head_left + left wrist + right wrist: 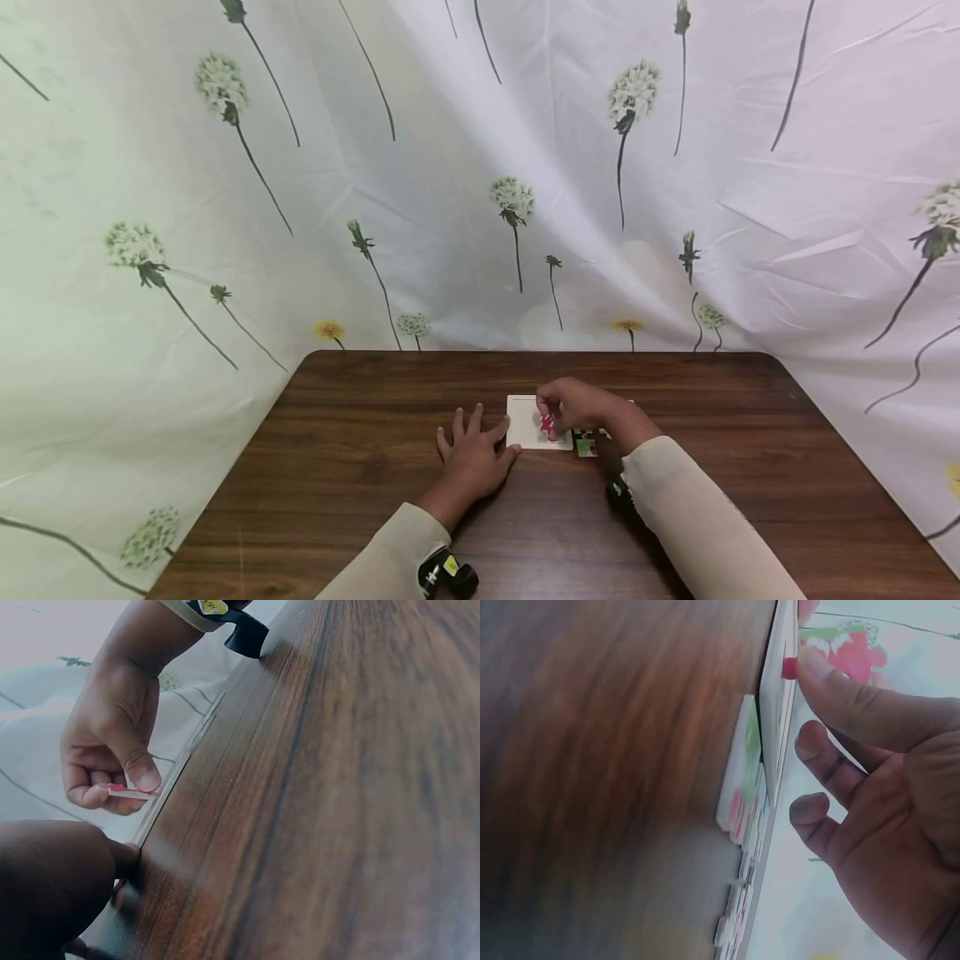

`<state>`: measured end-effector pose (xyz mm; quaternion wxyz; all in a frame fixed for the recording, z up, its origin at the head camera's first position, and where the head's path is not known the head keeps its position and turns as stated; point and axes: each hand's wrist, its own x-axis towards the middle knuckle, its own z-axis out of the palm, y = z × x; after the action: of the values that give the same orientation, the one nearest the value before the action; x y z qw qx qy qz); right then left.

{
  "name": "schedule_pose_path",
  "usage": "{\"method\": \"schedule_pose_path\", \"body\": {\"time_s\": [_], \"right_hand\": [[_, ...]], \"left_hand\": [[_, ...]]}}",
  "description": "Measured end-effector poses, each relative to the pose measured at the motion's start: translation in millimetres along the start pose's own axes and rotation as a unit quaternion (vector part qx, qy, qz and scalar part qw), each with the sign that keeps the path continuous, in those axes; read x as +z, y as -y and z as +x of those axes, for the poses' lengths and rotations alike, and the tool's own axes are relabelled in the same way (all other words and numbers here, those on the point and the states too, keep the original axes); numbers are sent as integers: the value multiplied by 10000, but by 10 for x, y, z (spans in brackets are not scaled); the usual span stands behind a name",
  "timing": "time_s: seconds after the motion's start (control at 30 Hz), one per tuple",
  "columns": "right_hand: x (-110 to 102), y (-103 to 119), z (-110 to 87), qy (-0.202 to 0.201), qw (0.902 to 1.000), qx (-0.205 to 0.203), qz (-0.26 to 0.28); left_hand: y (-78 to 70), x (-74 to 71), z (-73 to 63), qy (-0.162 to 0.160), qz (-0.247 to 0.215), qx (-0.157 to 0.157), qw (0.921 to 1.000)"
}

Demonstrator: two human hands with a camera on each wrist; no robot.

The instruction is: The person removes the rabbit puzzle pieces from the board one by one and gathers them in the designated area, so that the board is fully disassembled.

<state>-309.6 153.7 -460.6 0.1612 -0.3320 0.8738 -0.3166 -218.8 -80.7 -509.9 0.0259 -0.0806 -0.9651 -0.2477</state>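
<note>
My right hand [576, 405] pinches a pink, green and white jigsaw puzzle piece [855, 657] between thumb and fingers. It holds the piece over a white board [522, 423] lying on the table, and in the right wrist view the piece's red tab is at the board's edge. With fingers spread, my left hand [472, 460] rests on the wood beside the board, thumb and index finger at its left edge. More puzzle pieces [587, 447], green and dark, lie just right of the board, partly hidden under the right hand and wrist.
The brown wooden table [360, 467] has rounded far corners. Behind it and at both sides hangs a white curtain [442, 250] printed with dandelions. In the right wrist view, loose pieces [739, 817] lie in a row along the board.
</note>
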Motion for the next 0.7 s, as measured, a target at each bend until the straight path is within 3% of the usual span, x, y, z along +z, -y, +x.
{"method": "schedule_pose_path", "body": {"time_s": [0.4, 0.7], "right_hand": [[-3, -113, -92, -133, 9971, -269, 702], [-4, -109, -331, -850, 9951, -192, 459]], "left_hand": [[7, 0, -7, 59, -68, -25, 10000], [12, 14, 7, 119, -70, -74, 9999]]}}
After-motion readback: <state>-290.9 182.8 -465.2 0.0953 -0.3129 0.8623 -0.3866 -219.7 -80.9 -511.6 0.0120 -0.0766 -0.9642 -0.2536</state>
